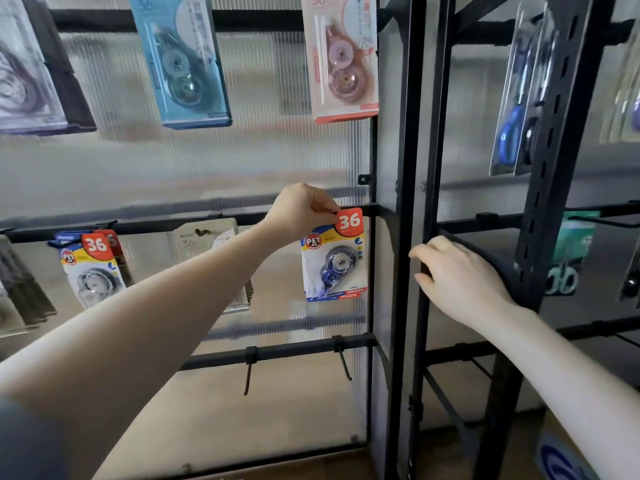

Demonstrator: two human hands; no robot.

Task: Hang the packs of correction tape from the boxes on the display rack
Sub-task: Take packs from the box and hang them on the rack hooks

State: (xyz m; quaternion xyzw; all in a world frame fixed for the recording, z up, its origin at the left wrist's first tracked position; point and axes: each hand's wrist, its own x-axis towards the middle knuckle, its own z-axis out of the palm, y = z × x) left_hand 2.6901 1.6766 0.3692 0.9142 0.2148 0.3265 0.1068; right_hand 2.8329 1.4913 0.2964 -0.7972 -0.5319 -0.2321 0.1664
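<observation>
My left hand (299, 208) pinches the top corner of a blue and yellow correction tape pack (334, 259) with a red "36" tag, holding it up against the middle black rail (145, 223) of the display rack. The pack hangs upright near the rack's right post. My right hand (459, 278) rests on the black upright post (420, 202), fingers curled around its edge, holding no pack. More packs of the same kind (91, 268) hang at the left on the same rail.
A blue pack (180, 60) and a pink pack (341, 57) hang on the top rail. Two bare hooks (249, 368) (343, 358) stick out of the lower rail. Scissors packs (519, 109) hang on the neighbouring rack at right. A cardboard box (561, 455) sits at bottom right.
</observation>
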